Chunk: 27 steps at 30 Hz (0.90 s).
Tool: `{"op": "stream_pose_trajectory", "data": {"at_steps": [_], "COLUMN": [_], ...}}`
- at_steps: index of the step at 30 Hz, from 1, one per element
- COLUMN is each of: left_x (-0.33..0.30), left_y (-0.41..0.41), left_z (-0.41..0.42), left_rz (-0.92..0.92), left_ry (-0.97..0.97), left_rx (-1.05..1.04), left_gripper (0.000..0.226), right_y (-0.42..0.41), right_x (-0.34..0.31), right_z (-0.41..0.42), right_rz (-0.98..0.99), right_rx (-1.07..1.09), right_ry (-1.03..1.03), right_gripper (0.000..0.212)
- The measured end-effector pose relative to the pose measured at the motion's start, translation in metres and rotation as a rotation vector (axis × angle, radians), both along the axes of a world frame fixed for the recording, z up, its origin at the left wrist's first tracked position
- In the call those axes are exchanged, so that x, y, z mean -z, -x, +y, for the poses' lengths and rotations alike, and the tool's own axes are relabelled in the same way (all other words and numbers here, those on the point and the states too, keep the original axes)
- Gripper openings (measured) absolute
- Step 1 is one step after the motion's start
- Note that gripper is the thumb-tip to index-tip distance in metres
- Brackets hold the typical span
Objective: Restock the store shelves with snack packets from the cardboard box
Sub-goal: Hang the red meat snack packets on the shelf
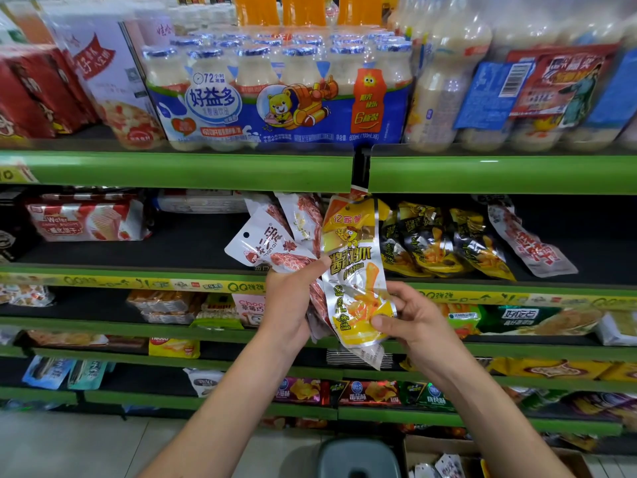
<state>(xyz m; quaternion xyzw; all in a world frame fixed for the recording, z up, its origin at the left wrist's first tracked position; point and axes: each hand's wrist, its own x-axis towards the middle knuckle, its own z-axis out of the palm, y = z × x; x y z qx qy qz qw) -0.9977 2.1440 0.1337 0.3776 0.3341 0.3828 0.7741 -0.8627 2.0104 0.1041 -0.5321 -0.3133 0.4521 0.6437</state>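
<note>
My left hand [289,305] grips a fanned bunch of snack packets in front of the green shelves: white and red sausage packets [265,248] on the left of the bunch. My right hand [413,319] pinches the lower edge of a yellow and silver chicken-feet packet [355,270] that stands upright at the front of the bunch. Matching yellow and black packets [444,243] lie on the shelf [193,274] just right of it. The cardboard box [448,457] sits on the floor at the bottom right, with a few packets showing inside.
Yoghurt drink multipacks [275,94] fill the top shelf. A wafer pack [86,219] lies at the left of the middle shelf, with bare dark shelf between it and my hands. Lower shelves carry chips and biscuits. A grey stool [358,457] stands below my arms.
</note>
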Motion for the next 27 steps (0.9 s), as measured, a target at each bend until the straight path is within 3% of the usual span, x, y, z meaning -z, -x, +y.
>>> {"op": "stream_pose_trajectory", "data": {"at_steps": [8, 13, 20, 27], "left_x": [0.002, 0.001, -0.001, -0.005], "left_y": [0.000, -0.004, -0.004, 0.009], "left_z": [-0.002, -0.010, -0.015, 0.004], "left_rz": [0.015, 0.038, 0.086, 0.154], "left_ry": [0.009, 0.010, -0.012, -0.005], "left_rx": [0.008, 0.000, 0.002, -0.055], "left_gripper": [0.032, 0.026, 0.031, 0.014], "right_y": [0.001, 0.005, 0.004, -0.007], "right_x": [-0.001, -0.012, -0.013, -0.014], "right_z": [-0.001, 0.004, 0.003, -0.005], "right_rz": [-0.031, -0.185, -0.278, -0.259], "right_rx": [0.021, 0.036, 0.107, 0.136], "right_ry": [0.016, 0.052, 0.046, 0.078], "right_gripper": [0.034, 0.019, 0.019, 0.021]}}
